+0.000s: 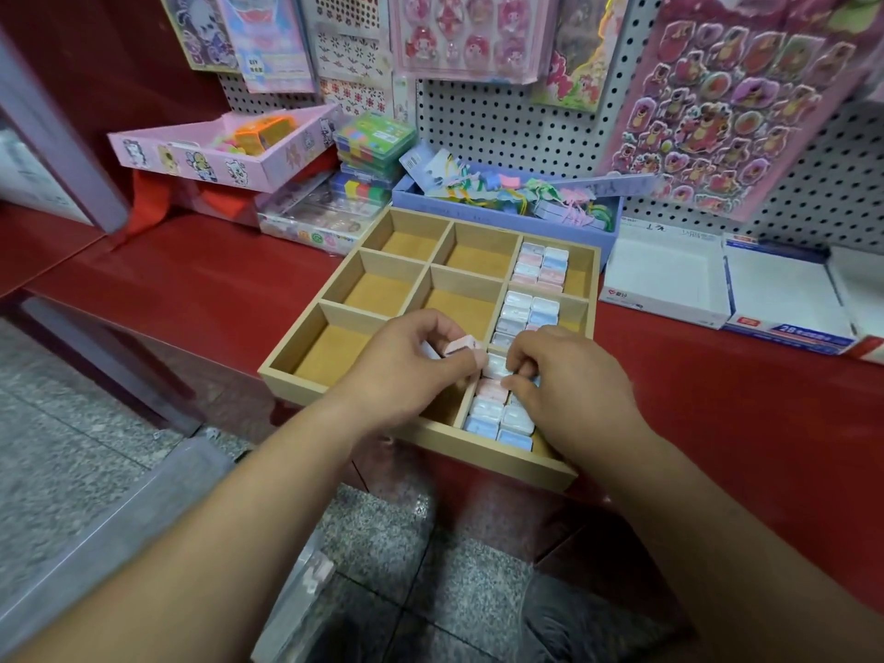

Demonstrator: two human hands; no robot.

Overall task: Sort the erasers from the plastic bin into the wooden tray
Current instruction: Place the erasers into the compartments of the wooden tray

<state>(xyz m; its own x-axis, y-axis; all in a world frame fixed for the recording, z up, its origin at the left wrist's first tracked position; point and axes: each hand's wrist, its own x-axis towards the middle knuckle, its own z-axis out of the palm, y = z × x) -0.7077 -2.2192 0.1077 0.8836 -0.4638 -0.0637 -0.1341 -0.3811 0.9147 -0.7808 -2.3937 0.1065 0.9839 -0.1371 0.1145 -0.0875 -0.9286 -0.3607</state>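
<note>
Here I have both hands over the near right part of the wooden tray, which sits on the red table with its near edge jutting past the table's front. My left hand comes in from the lower left with the forearm stretched long and bare, wrist bent a little, fingers curled and clenched around a pink eraser pinched between thumb and fingertips; it is lifted just above the tray's dividers. My right hand reaches in from the lower right, knuckles up, fingertips bent down onto the erasers in the near right compartment, pressing or nudging a white one; I cannot tell whether it grips any of them.

The tray has three columns of three compartments. The right column is filled with rows of pink, blue and white erasers, packed side by side: the far compartment, the middle one and the near one under my hands. The other six compartments show bare brown bottoms.

Down at the lower left, on the grey stone floor, a clear plastic bin lies near my left forearm; its contents are too blurred to make out. Behind the tray stands a purple box of coloured clips against the pegboard.
</note>
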